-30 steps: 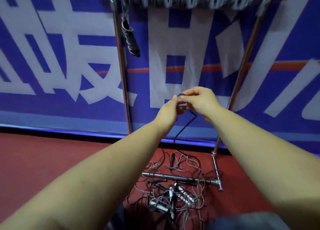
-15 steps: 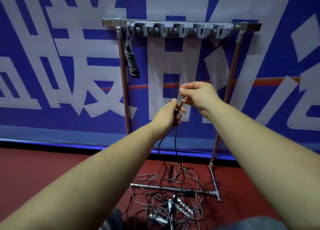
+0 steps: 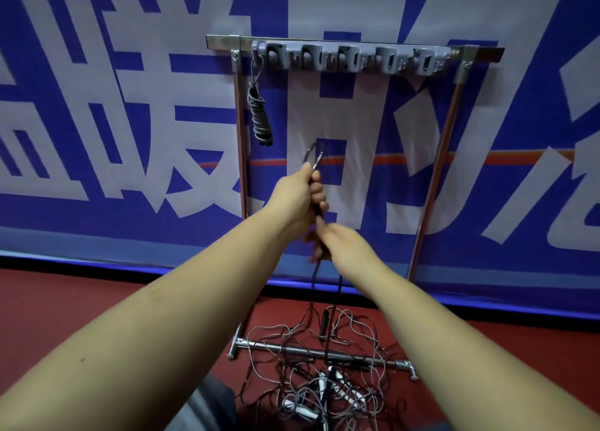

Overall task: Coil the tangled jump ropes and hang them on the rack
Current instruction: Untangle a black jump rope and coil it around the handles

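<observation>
Rope (image 3: 314, 158) coiling in progress.
Left hand (image 3: 300, 197) grips folded limp rope; right hand (image 3: 337, 242) pinches strands below; hold near loop.

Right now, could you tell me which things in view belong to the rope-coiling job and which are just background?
Belongs to the job:
black rope, gripped by left hand and right hand
tangled ropes on the floor
rack
coiled rope already hanging

Just there:
blue banner
red floor

Right hand (image 3: 337, 242) blurred around rope (image 3: 316, 153).
</observation>
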A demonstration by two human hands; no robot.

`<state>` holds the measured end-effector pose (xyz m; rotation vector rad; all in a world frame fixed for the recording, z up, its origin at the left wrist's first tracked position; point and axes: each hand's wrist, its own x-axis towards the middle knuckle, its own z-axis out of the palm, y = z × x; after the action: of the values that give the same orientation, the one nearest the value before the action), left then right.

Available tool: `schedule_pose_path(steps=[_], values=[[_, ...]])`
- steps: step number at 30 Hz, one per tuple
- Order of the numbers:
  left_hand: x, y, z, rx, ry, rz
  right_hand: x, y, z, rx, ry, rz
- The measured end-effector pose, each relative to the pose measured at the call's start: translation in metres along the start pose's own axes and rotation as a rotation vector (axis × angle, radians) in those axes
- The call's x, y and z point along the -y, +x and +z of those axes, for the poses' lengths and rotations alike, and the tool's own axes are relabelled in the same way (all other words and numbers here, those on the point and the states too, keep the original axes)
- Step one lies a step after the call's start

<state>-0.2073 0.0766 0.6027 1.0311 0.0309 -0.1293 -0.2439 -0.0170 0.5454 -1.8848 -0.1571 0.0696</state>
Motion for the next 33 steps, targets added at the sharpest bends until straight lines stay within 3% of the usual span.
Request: schedule_pose_path(steps=[6, 9, 12, 18, 22, 29, 33], values=[[-0.028, 0.014, -0.033, -0.205, -0.187, 0.009, -0.008, -0.011, -0.003, -0.032, 0.082, 0.033], [-0.021, 0.01, -0.041, -0.226, -0.244, 0.003, -0.006, -0.011, 0.0, -0.032, 0.177, 0.045], [-0.008, 0.001, -0.045, -0.119, -0.137, -0.037, 0.0, -0.011, 0.007, -0.059, 0.391, 0.084], [0.061, -0.025, -0.044, 0.226, 0.321, -0.167, 0.013, -0.003, 0.008, -0.185, 0.759, 0.149], [0.089, -0.038, -0.055, 0.304, 0.549, -0.053, 0.019, 0.006, -0.009, -0.276, 0.816, 0.176], [0.086, -0.059, -0.062, 0.33, 0.578, -0.022, 0.013, 0.01, -0.023, -0.328, 0.921, 0.189], [0.085, -0.064, -0.061, 0.251, 0.348, -0.089, -0.006, -0.001, -0.011, -0.221, 0.798, 0.204]])
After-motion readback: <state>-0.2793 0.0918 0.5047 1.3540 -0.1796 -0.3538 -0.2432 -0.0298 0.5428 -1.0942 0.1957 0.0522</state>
